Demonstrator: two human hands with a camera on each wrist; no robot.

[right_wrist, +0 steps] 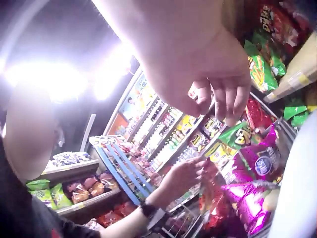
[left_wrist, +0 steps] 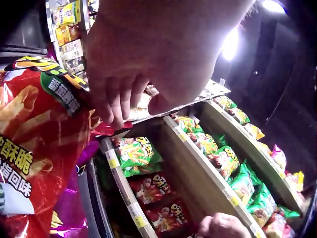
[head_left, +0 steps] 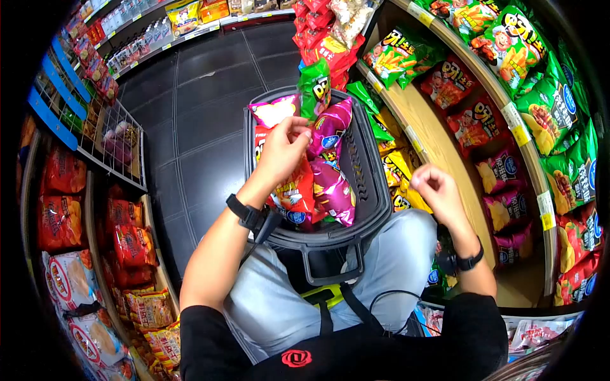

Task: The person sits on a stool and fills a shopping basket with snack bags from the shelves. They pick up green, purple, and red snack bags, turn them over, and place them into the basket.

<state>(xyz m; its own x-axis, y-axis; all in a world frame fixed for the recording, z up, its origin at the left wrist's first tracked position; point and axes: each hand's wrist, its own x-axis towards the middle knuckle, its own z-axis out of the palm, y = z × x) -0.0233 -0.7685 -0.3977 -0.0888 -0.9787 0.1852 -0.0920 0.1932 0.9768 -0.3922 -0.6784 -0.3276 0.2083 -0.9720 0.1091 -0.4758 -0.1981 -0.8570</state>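
Note:
My left hand (head_left: pixel 284 152) is over the black shopping basket (head_left: pixel 254 238), its fingers loosely bent, with thumb and fingertips apart in the left wrist view. Right beneath it lies a red snack bag (left_wrist: pixel 37 129). Purple chip bags (head_left: pixel 333 190) fill the basket's right side, a green bag (head_left: pixel 314 89) stands upright at the far end, and a pink-and-white bag (head_left: pixel 276 109) sits at the far left. Away to the right of the basket, my right hand (head_left: pixel 438 190) hovers with loosely curled fingers and nothing in them.
On the right, wooden shelves (head_left: pixel 406 105) hold green, red and purple chip bags. Yellow bags (head_left: pixel 400 174) sit low beside the basket. A wire rack (head_left: pixel 121 143) and shelves of red bags (head_left: pixel 133 244) line the left. Dark floor tiles (head_left: pixel 197 95) stretch ahead; the person's knees flank the basket handle.

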